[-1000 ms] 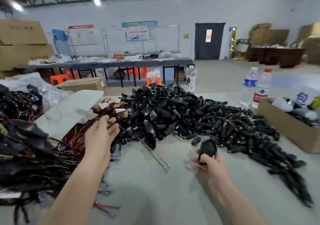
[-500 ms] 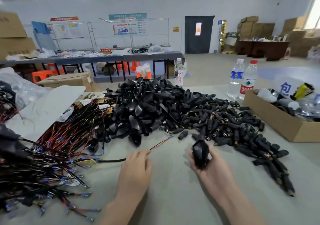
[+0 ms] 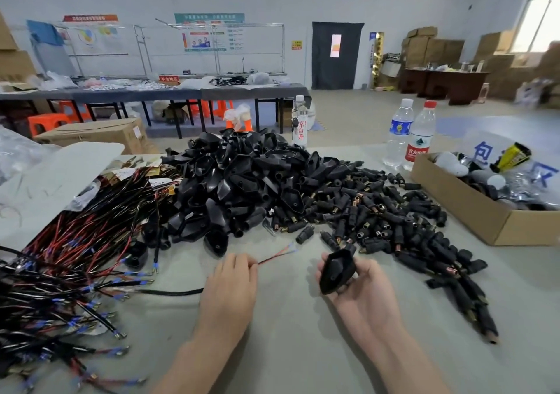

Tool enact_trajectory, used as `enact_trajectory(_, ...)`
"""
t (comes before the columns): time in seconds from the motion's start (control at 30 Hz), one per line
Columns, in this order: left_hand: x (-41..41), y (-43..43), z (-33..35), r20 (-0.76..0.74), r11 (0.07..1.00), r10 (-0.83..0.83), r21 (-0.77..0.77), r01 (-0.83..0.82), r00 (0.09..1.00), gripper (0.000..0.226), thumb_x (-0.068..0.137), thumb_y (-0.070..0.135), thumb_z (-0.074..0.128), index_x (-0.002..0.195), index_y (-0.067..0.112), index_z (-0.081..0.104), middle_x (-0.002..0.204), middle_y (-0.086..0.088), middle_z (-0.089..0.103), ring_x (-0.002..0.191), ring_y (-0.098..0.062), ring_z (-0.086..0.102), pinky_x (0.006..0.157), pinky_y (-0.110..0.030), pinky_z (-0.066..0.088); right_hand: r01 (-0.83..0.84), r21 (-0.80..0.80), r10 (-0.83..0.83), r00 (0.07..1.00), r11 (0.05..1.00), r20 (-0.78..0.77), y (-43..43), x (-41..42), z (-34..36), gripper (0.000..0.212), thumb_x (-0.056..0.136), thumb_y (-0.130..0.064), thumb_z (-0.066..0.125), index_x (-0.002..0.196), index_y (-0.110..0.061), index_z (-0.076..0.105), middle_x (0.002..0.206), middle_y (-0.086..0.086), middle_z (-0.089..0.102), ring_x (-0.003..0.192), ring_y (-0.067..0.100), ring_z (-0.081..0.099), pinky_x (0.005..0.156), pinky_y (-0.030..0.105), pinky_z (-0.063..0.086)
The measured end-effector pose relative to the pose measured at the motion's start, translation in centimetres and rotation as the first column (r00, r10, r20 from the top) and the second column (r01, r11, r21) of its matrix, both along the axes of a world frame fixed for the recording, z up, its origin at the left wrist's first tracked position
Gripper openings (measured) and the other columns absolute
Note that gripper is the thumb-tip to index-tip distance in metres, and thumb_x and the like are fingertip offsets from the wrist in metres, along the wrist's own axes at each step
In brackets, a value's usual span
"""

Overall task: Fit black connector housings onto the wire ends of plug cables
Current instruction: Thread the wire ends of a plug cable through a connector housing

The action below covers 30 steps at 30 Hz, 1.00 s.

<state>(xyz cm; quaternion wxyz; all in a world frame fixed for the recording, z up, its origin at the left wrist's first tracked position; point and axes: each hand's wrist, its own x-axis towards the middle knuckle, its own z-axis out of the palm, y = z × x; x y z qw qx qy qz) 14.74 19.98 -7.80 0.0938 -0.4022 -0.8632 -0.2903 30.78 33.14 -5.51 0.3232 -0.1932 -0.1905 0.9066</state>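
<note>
My left hand (image 3: 228, 293) pinches one plug cable (image 3: 169, 292), its wire ends (image 3: 280, 253) pointing toward the black connector housing (image 3: 336, 269) held in my right hand (image 3: 363, 293), whose grip curls round it. They are not yet joined, and I judge nearly everything is left: the heap of cables (image 3: 75, 257) and the pile of housings (image 3: 236, 187) on the surface (image 3: 288, 348).

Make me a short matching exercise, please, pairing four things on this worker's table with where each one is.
Things:
1. black plastic connector housing
2. thin red-and-black cable
3. red-capped clear plastic bottle
4. brown cardboard box

Places:
a. held in the left hand
b. at the far right of the grey table
c. held in the right hand
d. upright beside a blue-labelled bottle

Pairs: 1-c, 2-a, 3-d, 4-b.
</note>
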Motion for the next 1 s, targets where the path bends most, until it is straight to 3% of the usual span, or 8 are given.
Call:
enact_trajectory(0.07,1.5,-1.5,-0.1,0.147,0.977,-0.092,0.205,0.060,0.985,0.007,0.099,0.031,0.050,0.095,0.037,0.050,0.077,0.014,0.057,0.072,-0.007,0.055,0.064,-0.030,0.041,0.000,-0.006,0.000,1.000,1.000,0.006,-0.1,-0.2,0.0,0.035,0.089,-0.014,0.041,0.105,0.011,0.060,0.092,0.023,0.069,0.079,0.032,0.071,0.072,0.042,0.062)
enact_trajectory(0.17,3.4,-2.7,-0.2,0.195,0.939,-0.223,0.306,0.157,0.955,0.013,0.093,0.034,0.056,0.096,0.044,0.050,0.075,0.015,0.059,0.066,-0.006,0.056,0.061,-0.031,0.047,-0.018,-0.012,0.018,1.000,1.000,0.009,-0.4,-0.6,0.1,0.028,0.087,-0.011,0.042,0.100,0.007,0.059,0.088,0.022,0.068,0.081,0.033,0.069,0.073,0.044,0.061)
enact_trajectory(0.27,4.4,-2.7,0.0,0.102,0.933,-0.266,0.277,0.229,0.959,0.017,0.092,0.033,0.062,0.099,0.044,0.050,0.089,0.018,0.061,0.071,-0.005,0.061,0.065,-0.035,0.053,-0.056,0.016,0.056,0.998,0.998,0.017,-0.7,-0.7,0.1,0.031,0.077,-0.010,0.047,0.106,-0.004,0.057,0.096,0.022,0.067,0.087,0.033,0.067,0.080,0.043,0.058)
enact_trajectory(0.4,4.2,-2.5,0.0,0.056,0.928,-0.289,0.263,0.265,0.956,0.015,0.093,0.031,0.064,0.096,0.040,0.053,0.080,0.016,0.061,0.065,-0.005,0.057,0.061,-0.034,0.052,-0.102,0.064,0.100,0.994,0.993,0.042,-0.7,-0.8,0.1,0.049,0.075,-0.014,0.048,0.123,-0.010,0.060,0.113,0.023,0.067,0.089,0.034,0.071,0.080,0.044,0.057)
enact_trajectory(0.53,3.8,-2.6,-0.2,0.064,0.928,-0.295,0.256,0.270,0.953,0.007,0.095,0.033,0.060,0.094,0.038,0.055,0.074,0.015,0.057,0.062,-0.006,0.053,0.059,-0.032,0.050,-0.164,0.092,0.161,0.986,0.982,0.043,-0.9,-0.9,0.2,0.046,0.075,-0.015,0.049,0.119,-0.012,0.064,0.116,0.022,0.068,0.091,0.033,0.072,0.075,0.040,0.056)
enact_trajectory(0.67,3.7,-2.7,-0.2,0.072,0.937,-0.269,0.252,0.244,0.960,0.005,0.095,0.033,0.060,0.091,0.034,0.057,0.067,0.010,0.057,0.062,-0.009,0.054,0.059,-0.034,0.048,-0.189,0.071,0.193,0.980,0.979,-0.044,-1.3,-0.9,0.1,0.042,0.078,-0.012,0.049,0.116,-0.009,0.066,0.115,0.025,0.067,0.091,0.037,0.071,0.083,0.045,0.057)
enact_trajectory(0.87,3.7,-3.0,0.3,0.028,0.934,-0.260,0.260,0.244,0.965,0.014,0.096,0.027,0.059,0.087,0.035,0.051,0.056,0.005,0.038,0.048,-0.010,0.035,0.048,-0.023,0.029,-0.194,0.063,0.195,0.980,0.979,-0.023,-1.6,-1.2,-0.3,0.032,0.078,-0.012,0.053,0.100,-0.009,0.076,0.118,0.025,0.067,0.091,0.035,0.071,0.079,0.049,0.058)
enact_trajectory(1.0,3.6,-2.9,0.3,0.041,0.930,-0.264,0.278,0.242,0.964,0.013,0.096,0.030,0.055,0.087,0.035,0.048,0.058,0.000,0.038,0.047,-0.014,0.034,0.048,-0.024,0.028,-0.175,0.060,0.176,0.984,0.983,-0.025,-1.6,-1.3,-0.6,0.036,0.078,-0.010,0.052,0.111,-0.009,0.067,0.121,0.026,0.066,0.092,0.036,0.070,0.086,0.053,0.057)
